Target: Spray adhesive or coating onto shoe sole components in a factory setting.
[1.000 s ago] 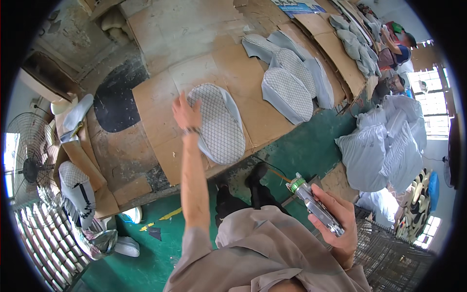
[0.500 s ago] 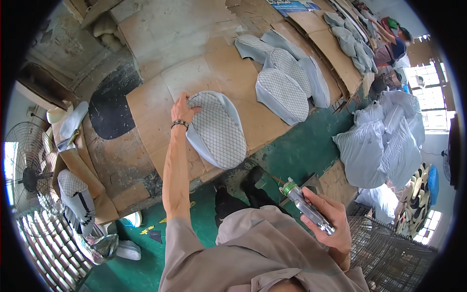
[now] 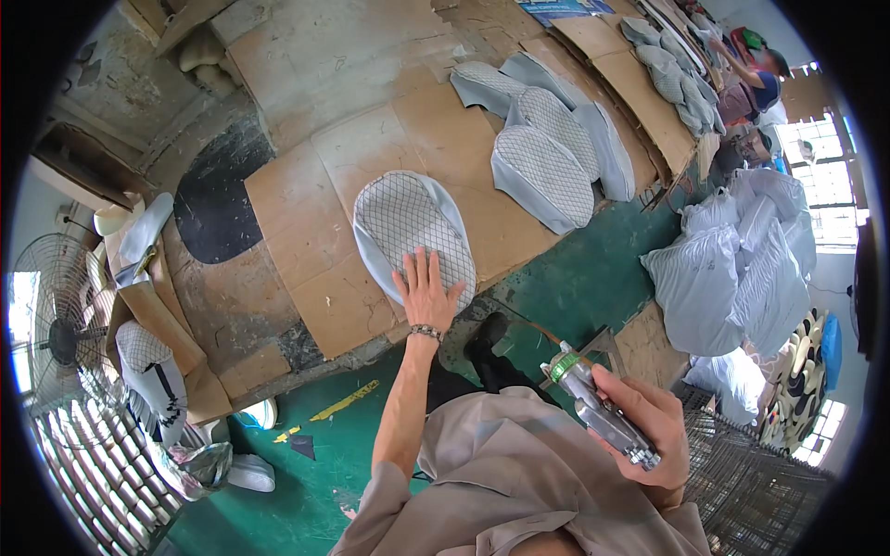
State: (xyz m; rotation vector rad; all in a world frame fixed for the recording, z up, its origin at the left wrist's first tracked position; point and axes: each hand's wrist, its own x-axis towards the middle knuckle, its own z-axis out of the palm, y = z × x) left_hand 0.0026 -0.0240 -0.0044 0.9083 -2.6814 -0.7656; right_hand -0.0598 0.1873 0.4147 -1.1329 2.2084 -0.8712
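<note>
A grey seat cover [image 3: 399,208] with a diamond-quilted top and smooth light sides lies on the brown cardboard [image 3: 343,306] at the table's near edge. My left hand [image 3: 429,295] rests on its near end, palm down, with the fingers spread flat. Away from the table on the right, my right hand [image 3: 646,422] is wrapped round a chrome spray gun [image 3: 603,410] with a green ring. Its green-ringed end points up and left, toward the table. The palm hides part of the gun's body.
Several similar covers [image 3: 547,176] overlap farther right on the cardboard. A black oval patch [image 3: 222,199] marks the table's left. White sacks [image 3: 732,269] stand on the right floor, a fan [image 3: 60,334] at far left. Another person [image 3: 756,83] works at the far right.
My left hand has moved from the cover's far left edge to its near end and now lies flat. The right hand and spray gun have shifted slightly right and nearer.
</note>
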